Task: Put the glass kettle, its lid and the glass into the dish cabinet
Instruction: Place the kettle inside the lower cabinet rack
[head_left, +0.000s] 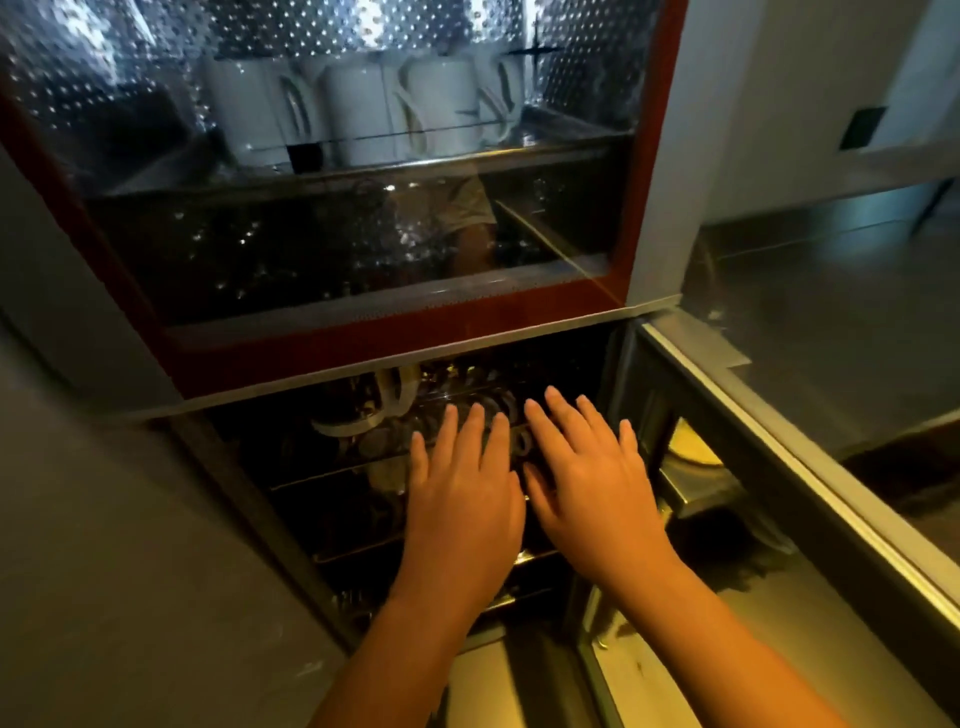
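— What are the fingers doing?

— Both hands are flat, palms down, with the fingers spread a little apart. They hold nothing. The left hand (464, 488) and the right hand (587, 478) lie side by side, nearly touching, inside the open lower part of the dish cabinet (655, 156).

— What is under the fingers?

— A wire rack (332, 470). Its thin rods run from side to side. The fingertips point to the back of the cabinet, over some round glass things that are too dark to tell apart.

— Where is the glass kettle?

— Just past the left fingertips and a bit to their left. The glass kettle (358, 415) sits on the rack in the dark. It has a pale band around it and a pale looped handle at the top. It looks like it stands up, but I cannot tell which way its spout points. I cannot pick out the lid or the glass for sure.

— What is farther away?

— Above the hands is the upper door (363, 358), shut, with a red frame and a see-through front. Behind it stand white mugs (358, 114) in a row, handles to the right. To the right of the right hand, the lower door (810, 493) hangs open.
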